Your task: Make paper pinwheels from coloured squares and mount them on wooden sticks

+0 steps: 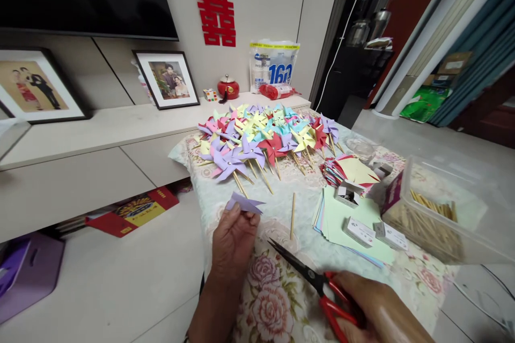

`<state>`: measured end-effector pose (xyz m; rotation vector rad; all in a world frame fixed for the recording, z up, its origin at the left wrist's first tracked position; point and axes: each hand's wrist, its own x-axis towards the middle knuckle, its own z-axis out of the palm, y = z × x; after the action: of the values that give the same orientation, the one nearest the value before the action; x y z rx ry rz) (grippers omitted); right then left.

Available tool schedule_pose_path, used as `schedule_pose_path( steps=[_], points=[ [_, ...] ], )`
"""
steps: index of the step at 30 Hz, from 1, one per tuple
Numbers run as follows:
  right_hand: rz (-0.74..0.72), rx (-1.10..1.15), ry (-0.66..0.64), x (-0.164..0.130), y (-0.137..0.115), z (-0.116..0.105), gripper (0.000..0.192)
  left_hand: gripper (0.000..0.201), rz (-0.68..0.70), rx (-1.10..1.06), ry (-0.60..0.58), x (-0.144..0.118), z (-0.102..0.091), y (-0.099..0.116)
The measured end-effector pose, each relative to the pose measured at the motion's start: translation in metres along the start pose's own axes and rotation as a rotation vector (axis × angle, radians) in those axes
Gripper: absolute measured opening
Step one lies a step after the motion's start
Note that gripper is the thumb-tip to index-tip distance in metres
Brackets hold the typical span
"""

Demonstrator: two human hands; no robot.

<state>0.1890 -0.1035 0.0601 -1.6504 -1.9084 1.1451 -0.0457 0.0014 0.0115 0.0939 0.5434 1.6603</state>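
My left hand (233, 238) pinches a small folded piece of purple paper (243, 203) above the floral tablecloth (273, 300). At the bottom right, my right hand (374, 311) grips the red handles of a pair of scissors (309, 278), whose dark blades are slightly apart and point toward the left hand. A single wooden stick (293, 216) lies on the cloth between the hands and the paper stack. Beyond the stick, a heap of finished paper pinwheels (265, 136) on sticks covers the far end of the table.
A stack of pale green paper sheets (338, 220) with small boxes on it lies to the right. A clear plastic tub of wooden sticks (438, 214) stands at the right edge. Cut coloured squares (350, 171) lie behind. A low cabinet with framed photos (167, 79) runs along the left.
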Motion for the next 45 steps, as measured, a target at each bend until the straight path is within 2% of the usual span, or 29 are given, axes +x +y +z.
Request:
schedule_pose_path(
  steps=[2,5,8,10,11,13,15,18,21,25,30,34,36,45],
  points=[
    [-0.056,-0.195,0.015,0.002,0.001,0.006,0.026,0.025,0.018,0.006,0.001,0.001,-0.001,0.002],
    [-0.108,-0.382,-0.050,0.005,0.005,0.017,0.033,0.028,0.060,0.066,0.013,0.001,-0.003,0.002],
    [-0.111,-0.519,-0.059,0.011,-0.002,0.015,0.022,0.031,0.097,0.202,0.017,-0.001,0.001,-0.001],
    [-0.126,-0.569,-0.004,0.022,-0.015,-0.001,0.013,0.029,0.099,0.349,-0.005,0.000,0.011,-0.008],
    [-0.145,-0.546,0.049,0.031,-0.024,-0.012,0.012,0.028,0.086,0.435,-0.029,0.001,0.018,-0.012],
    [-0.213,-0.432,0.238,0.057,-0.041,-0.036,0.016,0.027,0.051,0.593,-0.077,0.006,0.035,-0.023],
    [-0.288,-0.223,0.425,0.088,-0.052,-0.053,0.025,0.031,0.034,0.610,-0.096,0.014,0.049,-0.036],
    [-0.278,0.160,0.568,0.130,-0.048,-0.054,0.030,0.030,0.057,0.578,-0.101,0.025,0.056,-0.052],
    [-0.221,0.342,0.477,0.152,-0.028,-0.032,0.033,0.027,0.063,0.626,-0.092,0.031,0.047,-0.059],
    [-0.153,0.577,0.316,0.158,-0.009,-0.011,0.036,0.023,0.043,0.676,-0.071,0.030,0.038,-0.059],
    [-0.032,0.823,0.266,0.165,-0.004,-0.017,0.047,0.026,0.010,0.667,-0.145,0.024,0.042,-0.061],
    [0.044,0.968,0.198,0.165,-0.005,-0.022,0.051,0.060,-0.076,0.526,-0.183,0.019,0.045,-0.057],
    [0.064,1.017,0.166,0.163,-0.005,-0.022,0.051,0.066,-0.097,0.484,-0.198,0.018,0.045,-0.055],
    [0.058,1.114,0.051,0.163,-0.005,-0.015,0.042,0.042,-0.081,0.465,-0.208,0.017,0.045,-0.056]
  ],
)
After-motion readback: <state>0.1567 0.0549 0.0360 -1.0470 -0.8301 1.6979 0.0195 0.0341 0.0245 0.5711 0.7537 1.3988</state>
